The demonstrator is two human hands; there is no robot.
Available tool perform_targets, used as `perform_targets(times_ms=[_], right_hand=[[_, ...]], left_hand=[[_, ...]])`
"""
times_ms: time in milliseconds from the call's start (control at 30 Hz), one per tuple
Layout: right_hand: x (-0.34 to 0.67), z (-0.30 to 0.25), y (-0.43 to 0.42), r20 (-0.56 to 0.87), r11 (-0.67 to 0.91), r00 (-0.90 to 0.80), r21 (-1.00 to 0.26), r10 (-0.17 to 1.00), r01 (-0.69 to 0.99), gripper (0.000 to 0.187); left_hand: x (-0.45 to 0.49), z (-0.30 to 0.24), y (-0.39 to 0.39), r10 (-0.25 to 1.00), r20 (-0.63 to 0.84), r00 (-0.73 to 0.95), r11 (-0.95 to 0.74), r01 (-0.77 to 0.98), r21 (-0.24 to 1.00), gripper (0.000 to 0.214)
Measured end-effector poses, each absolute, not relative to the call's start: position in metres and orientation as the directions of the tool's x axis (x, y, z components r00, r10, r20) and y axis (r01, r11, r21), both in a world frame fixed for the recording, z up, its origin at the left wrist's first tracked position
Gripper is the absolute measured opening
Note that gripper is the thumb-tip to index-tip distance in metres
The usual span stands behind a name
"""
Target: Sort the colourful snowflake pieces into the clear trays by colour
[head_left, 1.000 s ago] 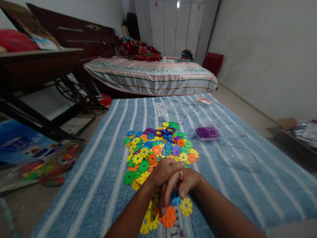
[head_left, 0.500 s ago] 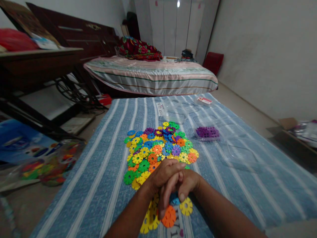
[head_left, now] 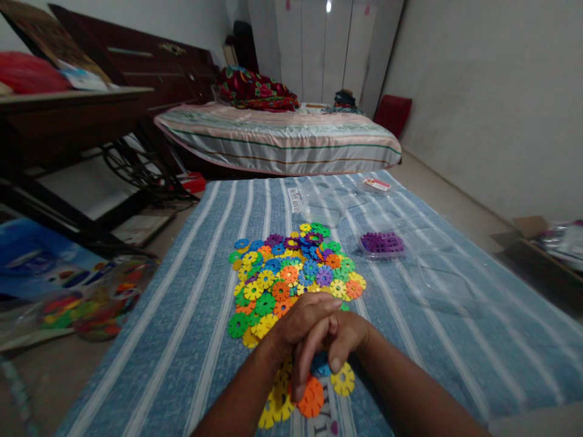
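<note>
My left hand (head_left: 306, 320) and my right hand (head_left: 348, 337) are clasped together in front of me, fingers crossed over one another, with no object showing between them. Some right-hand fingers point down near an orange notched disc (head_left: 311, 397). Under the right thumb a blue disc (head_left: 321, 364) shows in part, beside a yellow disc (head_left: 342, 379). More yellow discs (head_left: 277, 408) lie by my left wrist. Just beyond the hands spreads a loose pile of notched plastic discs (head_left: 289, 275) in yellow, green, blue, orange and purple. The hands and forearms hide part of it.
A clear container with purple grid-like pieces (head_left: 381, 244) stands right of the pile on the striped blue cloth (head_left: 182, 315). Clear plastic trays (head_left: 323, 206) and a red-and-white label (head_left: 376, 184) are farther back. Beyond are a bed (head_left: 282, 136) and, at left, a sewing-machine table (head_left: 77, 100).
</note>
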State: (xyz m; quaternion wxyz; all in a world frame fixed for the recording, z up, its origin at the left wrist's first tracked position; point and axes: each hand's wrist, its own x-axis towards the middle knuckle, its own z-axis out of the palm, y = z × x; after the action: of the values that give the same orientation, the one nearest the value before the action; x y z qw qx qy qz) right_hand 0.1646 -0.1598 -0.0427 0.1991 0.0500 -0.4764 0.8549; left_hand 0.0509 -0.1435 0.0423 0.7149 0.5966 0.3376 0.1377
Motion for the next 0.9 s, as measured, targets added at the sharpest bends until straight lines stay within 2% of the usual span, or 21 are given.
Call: perform_targets(times_ms=[167,333,433,533,733,900], right_hand=[[0.159,-0.045,-0.165,0.284,-0.511,-0.894,-0.742,0.348,-0.434,0.064],[0.165,-0.04,-0.165,0.363,-0.457,-0.855,-0.73,0.369,-0.508,0.061],[0.169,-0.038,-0.162,0.295,-0.43,-0.883,-0.787,0.366,-0.442,0.061],[0.167,-0.039,-0.16,0.252,-0.449,-0.915,-0.81,0.315,-0.377,0.063],[0.157,-0.043,-0.166,0.284,-0.525,-0.895,-0.731,0.345,-0.435,0.063],[0.162,-0.04,-0.167,0.264,-0.534,-0.892,-0.726,0.367,-0.435,0.061]], left_hand=[[0.051,0.047,-0.141,0.609,-0.316,0.727,0.183,0.259,0.948,0.053],[0.051,0.051,-0.142,0.651,-0.338,0.68,0.175,0.299,0.938,0.053],[0.053,0.05,-0.145,0.658,-0.341,0.671,0.232,0.25,0.94,0.048],[0.054,0.049,-0.147,0.625,-0.334,0.706,0.293,0.185,0.938,0.046],[0.052,0.049,-0.143,0.625,-0.334,0.705,0.217,0.254,0.943,0.048],[0.051,0.049,-0.143,0.669,-0.321,0.671,0.16,0.292,0.943,0.056]])
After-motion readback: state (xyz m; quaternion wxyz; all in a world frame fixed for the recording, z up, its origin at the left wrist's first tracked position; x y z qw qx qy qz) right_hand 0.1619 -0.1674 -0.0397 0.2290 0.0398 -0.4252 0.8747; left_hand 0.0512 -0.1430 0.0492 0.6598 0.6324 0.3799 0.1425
